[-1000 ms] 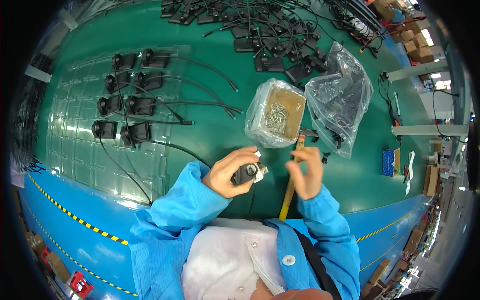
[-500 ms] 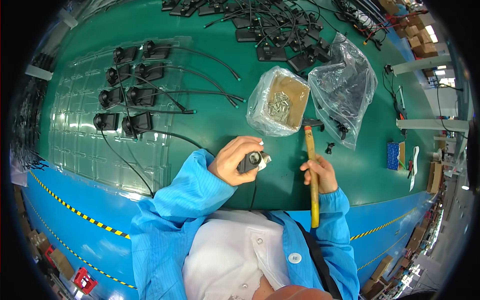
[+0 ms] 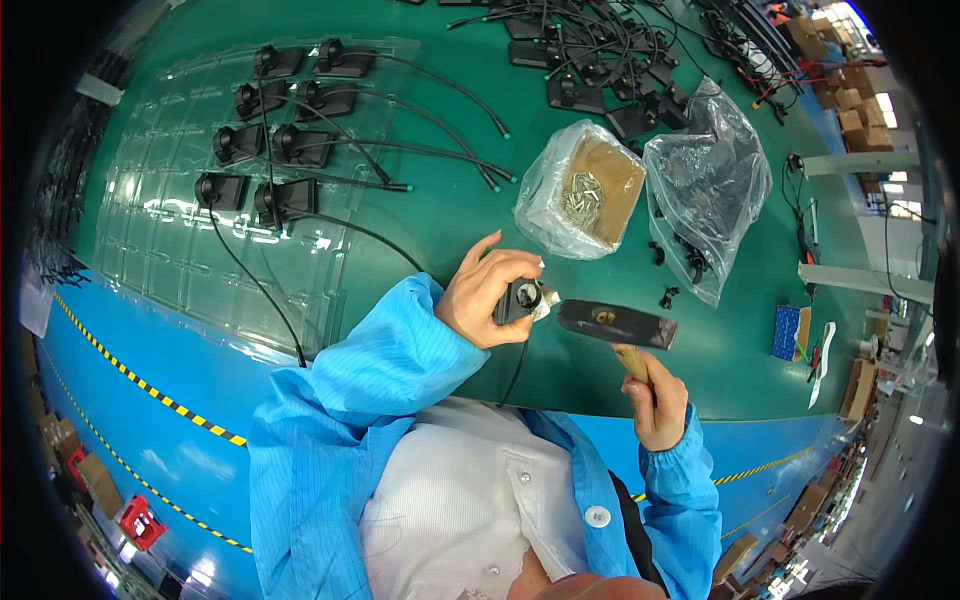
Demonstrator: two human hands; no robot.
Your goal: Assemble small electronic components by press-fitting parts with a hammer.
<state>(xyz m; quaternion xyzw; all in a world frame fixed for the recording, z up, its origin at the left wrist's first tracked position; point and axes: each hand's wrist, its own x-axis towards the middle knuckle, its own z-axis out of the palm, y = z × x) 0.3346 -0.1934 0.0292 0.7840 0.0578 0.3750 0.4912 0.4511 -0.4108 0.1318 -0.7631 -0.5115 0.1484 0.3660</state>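
Observation:
Between the thumb and fingers of my left hand (image 3: pixel 490 298) is a small black device (image 3: pixel 515 300) with a round socket facing up. Something whitish shows at its right side, too small to name. A black cable (image 3: pixel 516 375) hangs below it. My right hand (image 3: pixel 658 402) is closed around the wooden handle of a hammer (image 3: pixel 618 325). The hammer's dark head is raised, just to the right of the black device and apart from it. Beyond both hands stands a plastic-lined box (image 3: pixel 612 170) with small metal pins (image 3: pixel 582 202) inside.
At the left, a clear plastic tray (image 3: pixel 150 225) holds several black devices with cables (image 3: pixel 300 145). A heap of similar black parts (image 3: pixel 580 60) lies at the back. A clear plastic bag (image 3: pixel 710 180) rests right of the box. A small blue box (image 3: pixel 790 332) sits near the right edge.
The hammer has been lifted and tilted, its head coming toward me and beside the black device. My right hand has moved slightly right and nearer. My left hand still grips the device.

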